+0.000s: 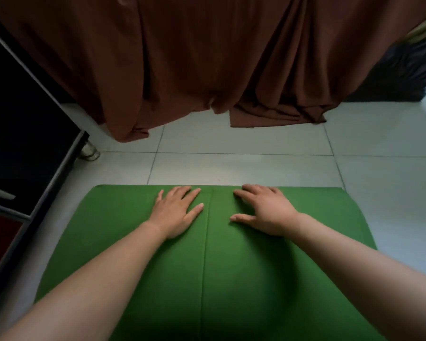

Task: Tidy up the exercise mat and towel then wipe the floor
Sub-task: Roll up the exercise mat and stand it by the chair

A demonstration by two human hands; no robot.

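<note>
1. Green mat (231,279) spread flat on the pale tiled floor (244,166), filling the lower middle of the view. Far edge straight, far corners rounded. Thin crease (205,254) running down the middle from the far edge toward the near side.
2. Left hand (175,212) palm down on the mat, just left of the crease and close to the far edge. Fingers straight and spread wide, thumb angled out toward the crease, nothing held.
3. Right hand (266,212) resting on the mat just right of the crease, about level with the left hand. Fingers spread and a little bent, knuckles raised, fingertips touching the mat at its far edge, thumb stretched toward the crease. Nothing gripped as far as can be seen.
4. Bare forearms (96,279) reaching in from the two lower corners, passing over the mat.
5. Floor of large pale tiles with thin dark joints, showing as a bare strip beyond the mat's far edge and along both sides.
6. Brown cloth (207,57) hanging in heavy folds across the top of the view, its hem down on the floor, well apart from the mat.
7. Dark cabinet (22,131) with pale metal trim at the left, near the mat's left edge but not touching it. Round metal foot (90,152) under its far corner, standing on the tiles.
8. Dark shape (403,70) at the upper right, beside the cloth; too dim to tell what.
</note>
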